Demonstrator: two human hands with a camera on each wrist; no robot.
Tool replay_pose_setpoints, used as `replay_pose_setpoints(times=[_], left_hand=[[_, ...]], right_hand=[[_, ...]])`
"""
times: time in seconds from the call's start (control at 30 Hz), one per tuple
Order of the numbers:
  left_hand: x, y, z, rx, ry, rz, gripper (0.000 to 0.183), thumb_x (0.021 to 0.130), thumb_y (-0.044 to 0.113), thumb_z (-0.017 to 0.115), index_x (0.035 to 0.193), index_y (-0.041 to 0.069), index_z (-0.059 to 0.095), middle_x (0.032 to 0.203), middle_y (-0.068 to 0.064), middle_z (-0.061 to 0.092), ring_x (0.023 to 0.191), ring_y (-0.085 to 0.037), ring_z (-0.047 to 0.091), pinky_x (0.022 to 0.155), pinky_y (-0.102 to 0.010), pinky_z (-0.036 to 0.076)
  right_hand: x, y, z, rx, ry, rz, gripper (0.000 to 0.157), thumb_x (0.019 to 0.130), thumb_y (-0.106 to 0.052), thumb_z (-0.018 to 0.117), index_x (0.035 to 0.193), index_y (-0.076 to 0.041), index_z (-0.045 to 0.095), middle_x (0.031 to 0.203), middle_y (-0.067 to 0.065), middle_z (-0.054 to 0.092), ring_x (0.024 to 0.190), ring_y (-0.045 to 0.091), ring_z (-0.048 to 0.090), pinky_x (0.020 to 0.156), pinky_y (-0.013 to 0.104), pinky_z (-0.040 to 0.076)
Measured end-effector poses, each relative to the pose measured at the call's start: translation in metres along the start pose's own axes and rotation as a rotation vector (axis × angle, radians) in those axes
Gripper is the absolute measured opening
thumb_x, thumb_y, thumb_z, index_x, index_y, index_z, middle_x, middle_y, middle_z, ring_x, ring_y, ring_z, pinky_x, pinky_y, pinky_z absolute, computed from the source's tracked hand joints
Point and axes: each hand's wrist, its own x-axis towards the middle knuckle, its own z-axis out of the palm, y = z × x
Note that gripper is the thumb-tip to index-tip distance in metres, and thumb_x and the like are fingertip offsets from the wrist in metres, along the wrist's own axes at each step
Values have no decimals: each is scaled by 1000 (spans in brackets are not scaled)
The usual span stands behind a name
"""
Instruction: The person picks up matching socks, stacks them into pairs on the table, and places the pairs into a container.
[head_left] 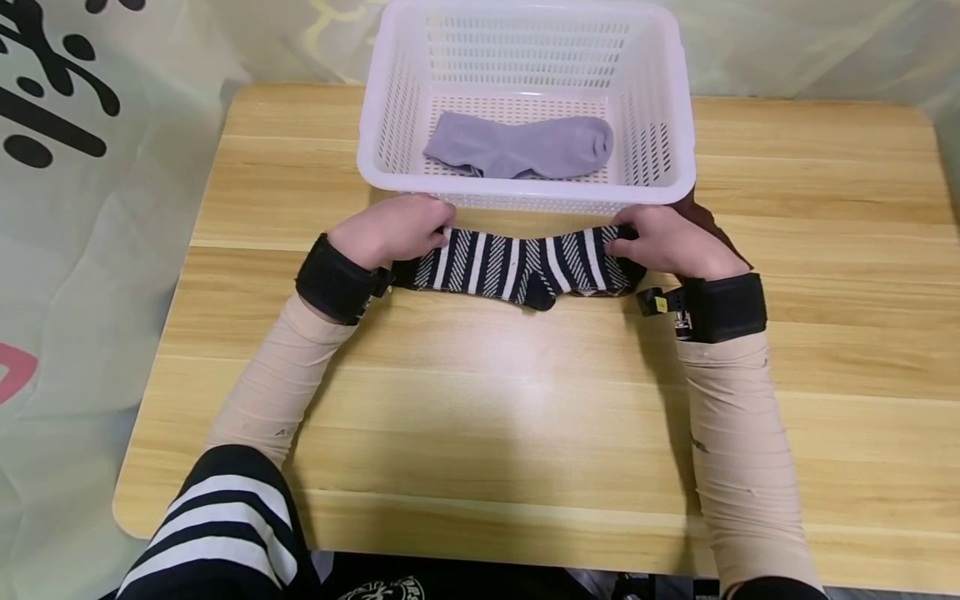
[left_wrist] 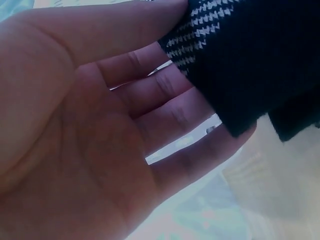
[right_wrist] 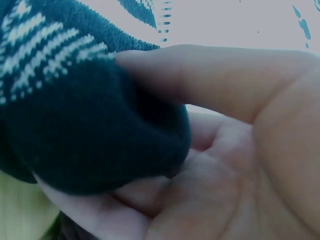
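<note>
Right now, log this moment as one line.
left hand: pinches striped sock at cuff; right hand: pinches its toe end; lavender sock: lies in white basket

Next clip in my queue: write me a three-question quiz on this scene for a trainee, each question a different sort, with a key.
1. Fill in: the rounded, closed end of the striped sock is held in the ____.
2. Short answer: what lies inside the white basket, and what colour is it?
3. True or false: the left hand is inside the basket.

Key
1. Right hand; the right wrist view shows the rounded end there.
2. A plain purple-grey sock.
3. False; it pinches the other end of the striped sock, on the person's side of the basket.
</note>
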Motion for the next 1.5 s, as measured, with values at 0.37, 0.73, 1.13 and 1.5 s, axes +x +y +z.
replay_pose_setpoints(times=[0.37, 0.73, 1.13, 1.5], left_hand=[[0, -1, -2, 21, -37, -1, 17, 99, 15, 48, 98, 2, 60, 95, -10, 58, 89, -25, 53, 85, -40, 46], [1, 0, -3, 22, -49, -21, 22, 99, 17, 47, 105, 1, 62, 101, -12, 61, 91, -26, 54, 89, -42, 46], [-3, 1, -3, 39, -16, -5, 18, 95, 3, 53, 112, 0, 60, 114, -17, 65, 102, -30, 60, 96, -44, 49], [-2, 0, -1, 33, 0, -10, 21, 91, -3, 52, 110, 1, 61, 112, -15, 65, 99, -29, 59, 93, -44, 49]], right_hand=[[2, 2, 2, 8, 26, 0, 22, 93, -20, 62, 99, 1, 63, 93, 15, 63, 87, 29, 55, 77, 38, 41], [4, 4, 4, 7, 45, -1, 19, 92, -18, 63, 95, 1, 64, 89, 14, 61, 85, 29, 54, 75, 37, 40], [2, 1, 4, 1, 66, -10, 17, 90, -15, 64, 90, 2, 64, 84, 13, 61, 80, 28, 54, 71, 35, 39], [2, -1, 2, -12, 50, 4, 19, 91, -17, 64, 91, 1, 64, 83, 13, 59, 75, 27, 53, 65, 33, 38]])
